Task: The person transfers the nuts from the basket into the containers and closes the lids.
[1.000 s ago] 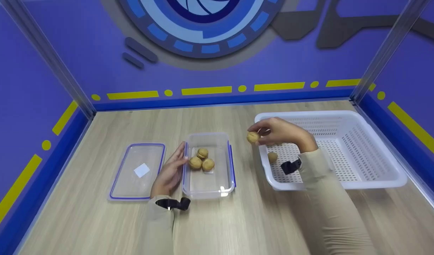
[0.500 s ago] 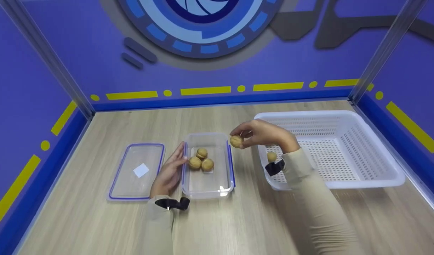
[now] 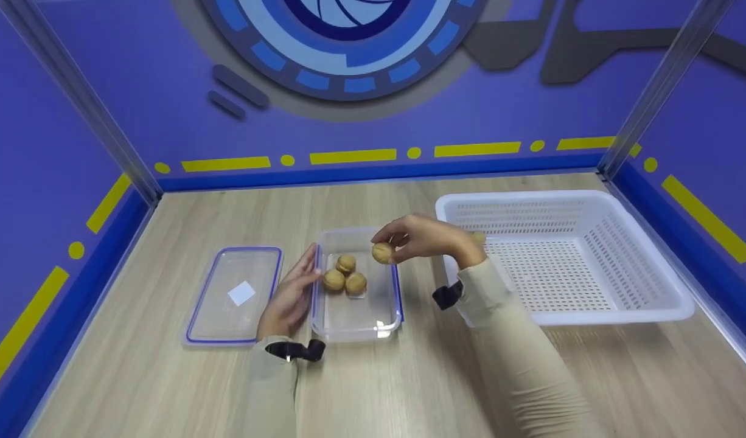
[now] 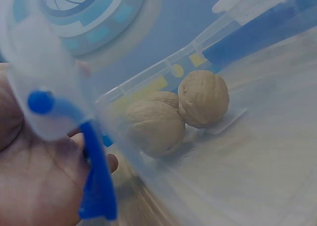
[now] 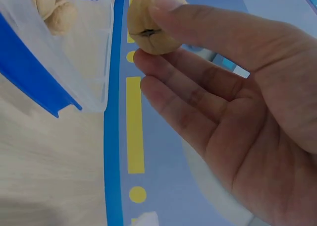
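Observation:
My right hand (image 3: 425, 236) pinches a walnut (image 3: 383, 252) between thumb and fingers, above the right side of a clear plastic box (image 3: 358, 319). A dark crack shows in that walnut's shell in the right wrist view. Inside the box, three walnuts (image 3: 346, 280) sit together toward its left side. My left hand (image 3: 286, 304) rests along the box's left side, fingers extended and thumb by the rim. A latch flap with a blue seal (image 4: 99, 176) partly covers this hand in the left wrist view.
The clear lid (image 3: 233, 310), edged in blue-purple, lies flat left of the box. A white perforated basket (image 3: 616, 317) stands at the right. Another walnut (image 3: 477, 237) shows in it, partly hidden by my right arm. Blue panels (image 3: 373, 134) enclose the wooden table (image 3: 373, 389).
My right hand has carried the walnut leftward from the basket's left rim to over the box. My left hand and the box have stayed in place.

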Motion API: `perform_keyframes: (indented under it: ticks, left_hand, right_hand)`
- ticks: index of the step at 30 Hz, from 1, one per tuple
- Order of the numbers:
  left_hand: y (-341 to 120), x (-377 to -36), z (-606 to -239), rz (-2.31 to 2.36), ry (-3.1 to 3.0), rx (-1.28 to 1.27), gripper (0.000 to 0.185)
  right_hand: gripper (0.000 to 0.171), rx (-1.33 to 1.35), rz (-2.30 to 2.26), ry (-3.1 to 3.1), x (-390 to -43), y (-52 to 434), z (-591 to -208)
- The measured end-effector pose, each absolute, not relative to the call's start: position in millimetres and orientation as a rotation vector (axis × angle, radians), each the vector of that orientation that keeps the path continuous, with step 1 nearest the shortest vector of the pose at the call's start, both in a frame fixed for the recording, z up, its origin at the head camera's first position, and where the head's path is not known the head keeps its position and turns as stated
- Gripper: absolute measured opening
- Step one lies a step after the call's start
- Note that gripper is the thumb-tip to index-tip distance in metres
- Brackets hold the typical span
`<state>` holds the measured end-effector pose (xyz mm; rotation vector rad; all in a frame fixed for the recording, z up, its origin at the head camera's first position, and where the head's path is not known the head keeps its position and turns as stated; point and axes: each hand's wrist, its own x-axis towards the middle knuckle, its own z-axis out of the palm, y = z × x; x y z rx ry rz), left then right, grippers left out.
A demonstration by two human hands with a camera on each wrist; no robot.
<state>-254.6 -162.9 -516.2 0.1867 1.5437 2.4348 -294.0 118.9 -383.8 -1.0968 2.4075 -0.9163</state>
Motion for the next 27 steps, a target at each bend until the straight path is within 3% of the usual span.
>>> perform_keyframes:
  ticks: [27]
  left_hand:
    - [-161.9,-254.8,-516.3,2.413,1.59,0.219,0.067]
  right_hand:
    - [0.045,-1.097,-0.841,2.373,-296.6,72.7,-410.7]
